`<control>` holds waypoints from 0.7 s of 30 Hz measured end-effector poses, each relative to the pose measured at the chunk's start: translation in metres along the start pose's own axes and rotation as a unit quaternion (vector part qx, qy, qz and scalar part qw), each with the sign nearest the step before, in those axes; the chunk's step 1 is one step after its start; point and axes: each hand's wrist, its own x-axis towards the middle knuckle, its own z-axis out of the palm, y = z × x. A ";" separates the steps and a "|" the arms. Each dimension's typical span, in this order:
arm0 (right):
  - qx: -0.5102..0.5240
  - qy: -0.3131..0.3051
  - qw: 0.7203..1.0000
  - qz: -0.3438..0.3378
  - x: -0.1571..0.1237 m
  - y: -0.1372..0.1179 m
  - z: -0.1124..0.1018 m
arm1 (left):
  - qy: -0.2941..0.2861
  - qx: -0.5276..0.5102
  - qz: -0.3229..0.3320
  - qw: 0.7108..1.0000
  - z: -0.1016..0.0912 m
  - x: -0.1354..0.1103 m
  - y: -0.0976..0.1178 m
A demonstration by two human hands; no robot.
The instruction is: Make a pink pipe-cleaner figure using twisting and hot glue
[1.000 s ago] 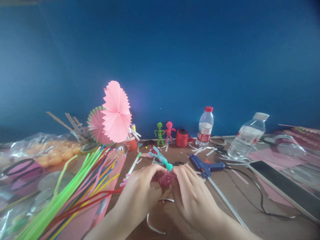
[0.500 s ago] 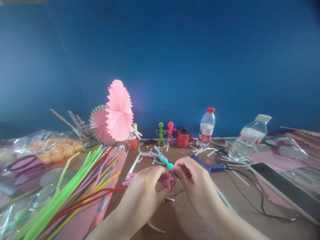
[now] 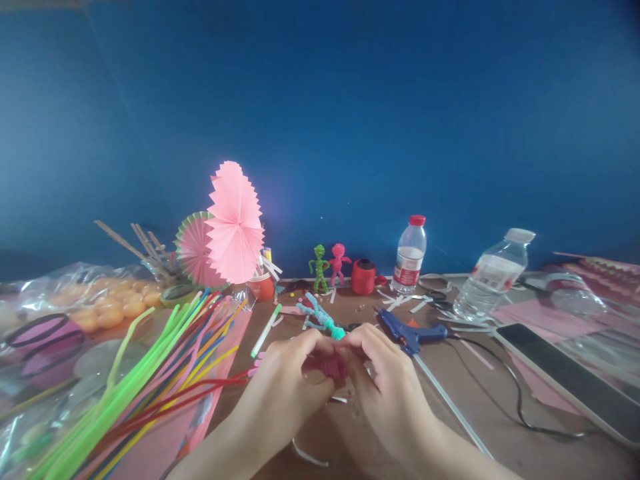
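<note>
Between my two hands is a small pipe-cleaner figure (image 3: 336, 329), with turquoise limbs pointing away from me and a pink coiled part nearest me. My left hand (image 3: 295, 373) is closed round the pink part from the left, its thumb below. From the right, my right hand (image 3: 383, 370) pinches the same figure where pink meets turquoise. The fingertips of both hands nearly touch and partly hide the pink coil. Behind them stand a green pipe-cleaner figure (image 3: 320, 268) and a pink pipe-cleaner figure (image 3: 339, 265), upright against the wall.
At left lie loose pipe cleaners (image 3: 145, 373) on pink paper, with a pink paper fan (image 3: 235, 227) behind. A blue glue gun (image 3: 413, 332) with its cord, a phone (image 3: 565, 377) and two water bottles, one red-capped (image 3: 410, 260), one white-capped (image 3: 493, 277), occupy the right. A green-capped marker (image 3: 266, 331) lies near my left hand.
My right hand has shifted slightly left and down, closer to my left hand. The pink coil is now more covered by fingers. The whole view has shifted a little.
</note>
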 end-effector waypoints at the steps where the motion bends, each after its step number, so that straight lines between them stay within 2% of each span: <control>1: -0.004 0.003 1.000 -0.015 -0.001 0.000 0.000 | 0.001 -0.002 -0.003 1.000 0.000 0.000 -0.001; 6: -0.039 0.023 0.994 -0.102 -0.003 -0.002 0.000 | 0.017 -0.010 -0.022 1.000 -0.001 0.002 -0.001; 10: -0.038 0.025 0.989 -0.138 -0.003 -0.002 -0.001 | 0.030 -0.034 -0.040 0.998 -0.001 0.003 0.000; 16: 0.013 0.049 0.988 -0.144 -0.003 0.002 0.005 | 0.077 -0.053 -0.035 0.995 -0.001 0.003 -0.002; 21: 0.050 0.092 0.988 -0.113 -0.002 0.002 0.007 | 0.109 -0.100 -0.018 0.989 0.002 0.004 -0.004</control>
